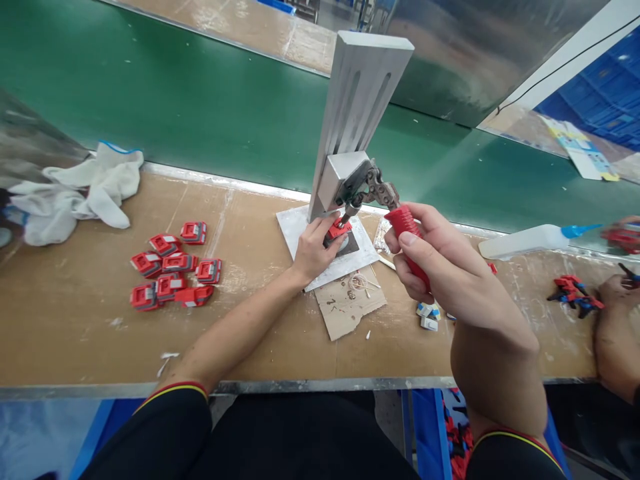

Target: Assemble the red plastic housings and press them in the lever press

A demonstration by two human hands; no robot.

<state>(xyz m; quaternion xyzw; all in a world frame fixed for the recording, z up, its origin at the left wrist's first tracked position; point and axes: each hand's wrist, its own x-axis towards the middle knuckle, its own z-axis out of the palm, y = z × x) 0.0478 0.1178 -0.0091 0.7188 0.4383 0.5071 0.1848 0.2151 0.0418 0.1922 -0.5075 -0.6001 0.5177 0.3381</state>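
My right hand (440, 260) is wrapped round the red grip (407, 233) of a toggle clamp (373, 187). The clamp is fixed to a block on an upright slotted metal post (357, 93). Its plunger tip comes down onto a small red plastic part (340, 229) on the metal base plate (295, 230). With fingers and thumb either side of that red part, my left hand (315, 250) holds it on the plate; my fingers hide some of it.
Several red-and-grey plastic pieces (173, 263) lie at the left, white gloves (95, 187) behind them. Torn cardboard (350, 303) lies before the plate. To the right are small white-and-blue parts (429, 315), a white bottle (525, 240) and another person's hand (620, 293) beside red-and-blue parts (575, 293).
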